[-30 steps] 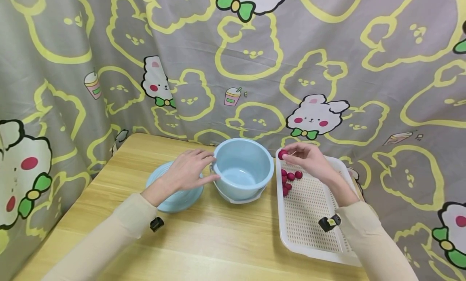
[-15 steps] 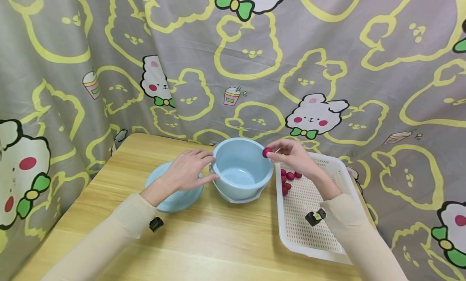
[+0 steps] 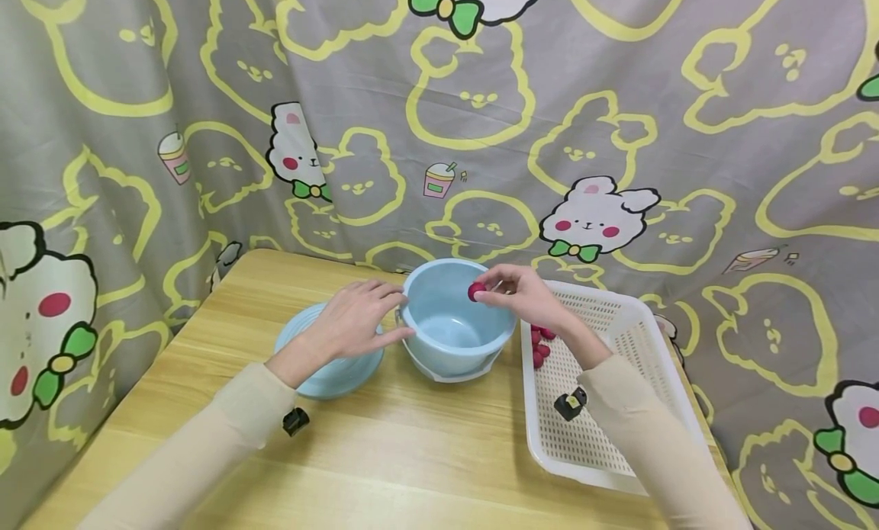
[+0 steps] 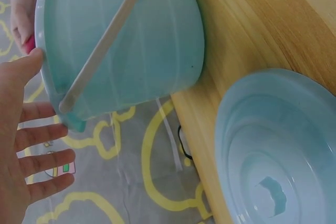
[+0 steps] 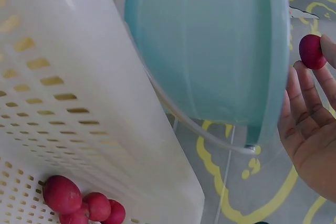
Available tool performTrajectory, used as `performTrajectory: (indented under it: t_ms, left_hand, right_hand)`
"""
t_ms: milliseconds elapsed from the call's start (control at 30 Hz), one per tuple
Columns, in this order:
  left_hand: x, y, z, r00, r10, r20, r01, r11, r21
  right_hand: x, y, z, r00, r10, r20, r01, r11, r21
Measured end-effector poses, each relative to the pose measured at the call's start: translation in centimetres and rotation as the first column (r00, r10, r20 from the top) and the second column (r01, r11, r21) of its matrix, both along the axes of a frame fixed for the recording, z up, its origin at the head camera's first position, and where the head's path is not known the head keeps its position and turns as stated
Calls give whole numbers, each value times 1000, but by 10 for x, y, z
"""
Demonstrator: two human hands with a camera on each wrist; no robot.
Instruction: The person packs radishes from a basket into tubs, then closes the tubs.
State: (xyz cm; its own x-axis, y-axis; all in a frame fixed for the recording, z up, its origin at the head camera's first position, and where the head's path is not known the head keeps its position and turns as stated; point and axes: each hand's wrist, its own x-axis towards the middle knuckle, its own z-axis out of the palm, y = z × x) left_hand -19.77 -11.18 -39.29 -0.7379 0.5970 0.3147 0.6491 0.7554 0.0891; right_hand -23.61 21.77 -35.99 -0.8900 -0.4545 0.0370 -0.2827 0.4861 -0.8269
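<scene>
My right hand pinches a small round red radish between thumb and fingertips, above the right part of a light blue bucket's opening. The right wrist view shows the same radish beside the bucket rim. My left hand rests on the bucket's left rim with fingers extended; in the left wrist view the thumb touches the rim and the fingers spread near the handle. Several more radishes lie along the left side of a white perforated basket.
A light blue lid lies on the wooden table, partly under my left forearm. The basket stands right of the bucket. Behind the table hangs a grey patterned curtain.
My right hand has carried the radish leftward from above the basket to over the bucket. The left hand has stayed at the rim.
</scene>
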Motion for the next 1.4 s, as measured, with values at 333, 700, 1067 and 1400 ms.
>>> performTrajectory:
  t_ms: [333,700,1067,1400]
  left_hand:
    - [0,0,1,1000,1,7,-1,1000,-5]
    - [0,1,1,1000,6,22,-6,1000,-9]
    - [0,2,1,1000,6,27,-6,1000,-7]
    - [0,1,2,1000,0,20,0,1000,-3]
  right_hand:
    - [-3,-22,-10,1000,12,21,-13,999,45]
    - [-9,-37,-18,995,67,-76,-58,991,119]
    - [-12,-42,-23,991,110,-80,-94,979,180]
    - [-9,-40,-17,994,92,-60,-82,986,148]
